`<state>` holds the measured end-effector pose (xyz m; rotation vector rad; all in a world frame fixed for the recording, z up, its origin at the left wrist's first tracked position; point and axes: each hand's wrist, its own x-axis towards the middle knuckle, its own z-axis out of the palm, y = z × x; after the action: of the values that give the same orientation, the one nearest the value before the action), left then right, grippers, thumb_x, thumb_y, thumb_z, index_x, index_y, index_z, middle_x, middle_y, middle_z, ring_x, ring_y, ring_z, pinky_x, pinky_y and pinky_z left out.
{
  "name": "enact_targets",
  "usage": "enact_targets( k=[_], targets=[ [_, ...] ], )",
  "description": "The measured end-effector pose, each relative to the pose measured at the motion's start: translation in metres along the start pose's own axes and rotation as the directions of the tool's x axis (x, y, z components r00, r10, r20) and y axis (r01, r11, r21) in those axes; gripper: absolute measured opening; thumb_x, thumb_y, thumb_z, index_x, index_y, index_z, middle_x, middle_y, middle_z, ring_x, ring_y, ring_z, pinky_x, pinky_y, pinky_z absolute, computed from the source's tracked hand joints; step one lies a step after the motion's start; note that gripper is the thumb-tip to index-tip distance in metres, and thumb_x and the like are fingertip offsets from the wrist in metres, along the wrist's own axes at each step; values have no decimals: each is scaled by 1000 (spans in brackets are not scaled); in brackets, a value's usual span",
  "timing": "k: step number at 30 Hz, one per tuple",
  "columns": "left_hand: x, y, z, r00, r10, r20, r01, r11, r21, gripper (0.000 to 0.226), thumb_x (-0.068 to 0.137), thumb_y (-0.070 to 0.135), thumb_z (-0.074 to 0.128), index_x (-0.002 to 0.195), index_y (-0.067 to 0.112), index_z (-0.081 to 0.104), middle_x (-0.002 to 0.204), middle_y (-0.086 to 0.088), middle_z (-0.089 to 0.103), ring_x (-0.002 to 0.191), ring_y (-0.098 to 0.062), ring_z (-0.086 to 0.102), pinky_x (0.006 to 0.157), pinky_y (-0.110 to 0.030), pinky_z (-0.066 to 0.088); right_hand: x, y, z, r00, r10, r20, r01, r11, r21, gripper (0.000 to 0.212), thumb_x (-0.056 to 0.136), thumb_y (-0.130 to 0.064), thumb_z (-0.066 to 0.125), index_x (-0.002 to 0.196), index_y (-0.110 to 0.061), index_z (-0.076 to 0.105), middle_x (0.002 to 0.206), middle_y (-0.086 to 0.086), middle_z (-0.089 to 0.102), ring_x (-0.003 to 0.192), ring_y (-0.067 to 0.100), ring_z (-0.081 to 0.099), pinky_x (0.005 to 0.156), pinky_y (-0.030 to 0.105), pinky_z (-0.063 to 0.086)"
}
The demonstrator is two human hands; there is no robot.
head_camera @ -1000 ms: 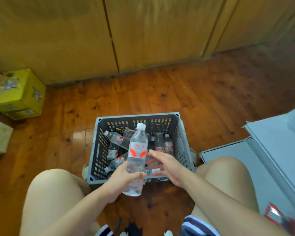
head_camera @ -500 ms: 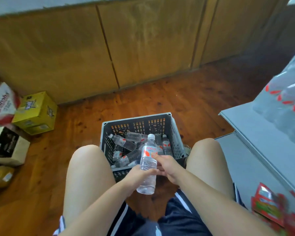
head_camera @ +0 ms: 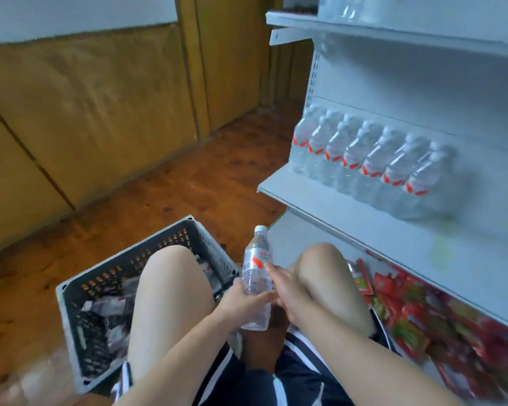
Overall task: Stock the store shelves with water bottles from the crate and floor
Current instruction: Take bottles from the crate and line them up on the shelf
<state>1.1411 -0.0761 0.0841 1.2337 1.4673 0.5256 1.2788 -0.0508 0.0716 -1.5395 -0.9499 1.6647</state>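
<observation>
- I count one water bottle (head_camera: 254,276) held up, with two grips on it: left grip (head_camera: 241,298) and right grip (head_camera: 288,294)
- Seven bottles (head_camera: 355,159) in the front row on the middle shelf (head_camera: 320,205)
- Three shelf boards (head_camera: 393,35) in my view
- One grey crate (head_camera: 68,332); its contents too blurred to count
- Red snack packets (head_camera: 408,312): a heap, past counting

On the wooden floor (head_camera: 188,177), a grey crate (head_camera: 123,253) near the lowest shelf's (head_camera: 291,232) left front corner. Along the middle shelf (head_camera: 320,200), a row of upright water bottles (head_camera: 361,159), side by side. On the lowest shelf, red snack packets (head_camera: 423,315) lying flat.
</observation>
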Motion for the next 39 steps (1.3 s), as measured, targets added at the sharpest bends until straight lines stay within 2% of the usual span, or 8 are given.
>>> enact_targets(
  k=[4, 8, 13, 17, 22, 30, 35, 39],
  targets=[
    [11, 13, 24, 994, 45, 97, -52, 996, 67, 56, 70, 65, 75, 106, 23, 63, 93, 1, 76, 81, -15, 75, 77, -39, 63, -23, 3, -33, 983, -47, -178, 60, 996, 67, 34, 96, -47, 62, 113, -19, 73, 100, 5, 79, 89, 21, 76, 72, 32, 58],
    [17, 28, 55, 938, 119, 324, -133, 991, 20, 50, 79, 57, 73, 108, 17, 67, 89, -3, 77, 81, -20, 77, 84, -46, 62, -48, 11, -66, 940, -49, -338, 92, 989, 115, 33, 91, -53, 66, 107, -24, 75, 99, 3, 79, 92, 21, 76, 85, 42, 61],
    [26, 44, 97, 859, 120, 497, -137, 991, -3, 54, 80, 54, 75, 119, 19, 62, 104, -3, 78, 91, -20, 77, 92, -44, 59, -83, 22, -105, 845, -75, -530, 178, 973, 145, 22, 92, -51, 66, 103, -37, 77, 98, -12, 78, 96, 9, 73, 86, 32, 59],
    [27, 65, 125, 839, 151, 523, -182, 983, 8, 52, 80, 36, 84, 123, 20, 59, 106, -1, 77, 88, -15, 77, 81, -32, 60, -108, 28, -132, 790, -100, -604, 269, 943, 196, 15, 95, -37, 68, 106, -30, 75, 95, -20, 76, 90, -8, 70, 80, 15, 56],
    [29, 84, 162, 802, 211, 559, -304, 949, 78, 44, 77, 32, 87, 114, 33, 64, 102, 10, 77, 87, -7, 75, 87, -36, 60, -119, 48, -162, 719, -90, -689, 282, 944, 170, 31, 82, -56, 76, 109, -42, 74, 108, -8, 76, 104, 12, 71, 99, 47, 55],
    [68, 87, 181, 781, 274, 561, -426, 891, 158, 48, 64, 46, 89, 107, 34, 69, 102, 12, 74, 95, -7, 71, 87, -43, 61, -99, 60, -187, 738, -97, -668, 134, 991, 3, 49, 73, -69, 73, 119, -61, 55, 114, -21, 69, 99, 0, 69, 92, 34, 58],
    [99, 131, 198, 720, 412, 559, -546, 833, 89, 59, 73, 33, 90, 125, 37, 62, 113, 20, 72, 105, -4, 69, 91, -29, 56, -71, 28, -225, 682, -172, -710, 175, 982, -70, 69, 71, -57, 80, 128, -43, 44, 116, -15, 69, 102, 5, 70, 90, 41, 59],
    [139, 180, 219, 647, 525, 553, -643, 765, 26, 67, 74, 30, 90, 132, 38, 58, 122, 20, 69, 110, -2, 67, 94, -19, 51, -57, -18, -272, 599, -261, -757, 184, 965, -186, 65, 72, -42, 88, 123, -31, 48, 111, -13, 71, 98, 2, 69, 84, 27, 58]
  ],
)
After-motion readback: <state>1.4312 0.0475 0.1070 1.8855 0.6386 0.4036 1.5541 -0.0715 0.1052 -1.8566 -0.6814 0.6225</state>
